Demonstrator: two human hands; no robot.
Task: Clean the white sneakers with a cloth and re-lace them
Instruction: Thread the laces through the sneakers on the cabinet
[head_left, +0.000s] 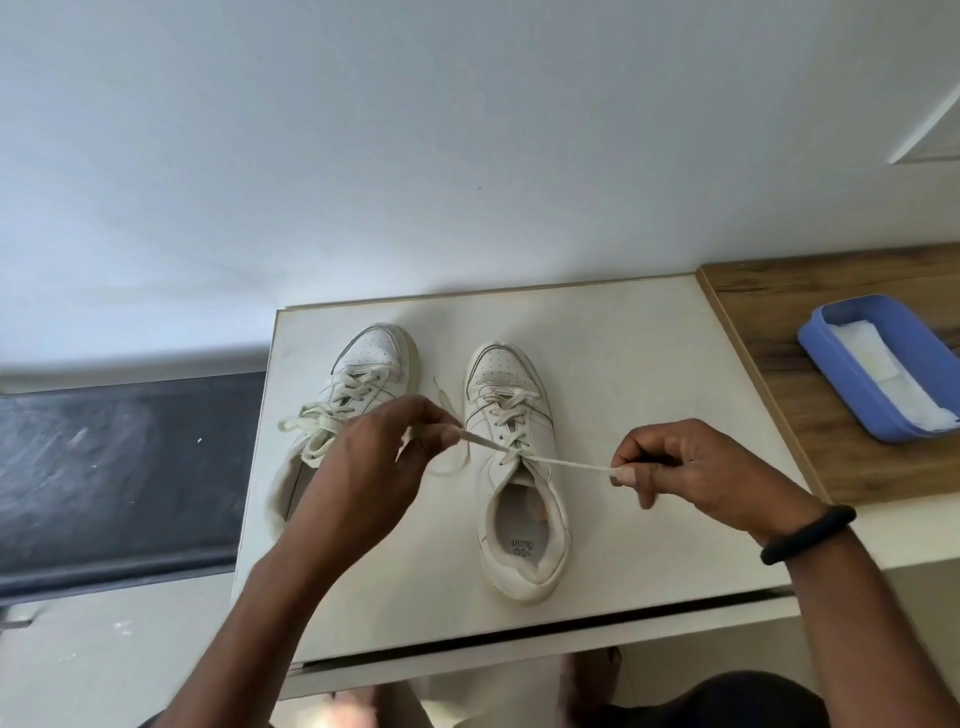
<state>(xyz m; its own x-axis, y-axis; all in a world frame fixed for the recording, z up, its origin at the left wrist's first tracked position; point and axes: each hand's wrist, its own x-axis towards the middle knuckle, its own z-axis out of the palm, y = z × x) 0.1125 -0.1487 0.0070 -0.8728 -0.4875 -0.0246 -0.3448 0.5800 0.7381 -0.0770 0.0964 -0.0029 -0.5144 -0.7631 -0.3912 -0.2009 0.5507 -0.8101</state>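
Two white sneakers stand side by side on a white tabletop (623, 364), toes pointing away from me. The right sneaker (514, 467) has its lace (566, 464) threaded up to the top eyelets. My left hand (379, 457) pinches one end of that lace, pulled out to the left above the table. My right hand (685, 467) pinches the other end, stretched taut to the right. The left sneaker (363, 374) is laced, with a loose bow spilling over its left side; my left hand and forearm hide its heel.
A blue plastic tray (831, 364) with a folded white cloth (883, 374) inside sits on a wooden counter (779, 312) at the right. A dark surface (114, 467) lies lower, left of the table. A white wall stands behind. A black band circles my right wrist (808, 535).
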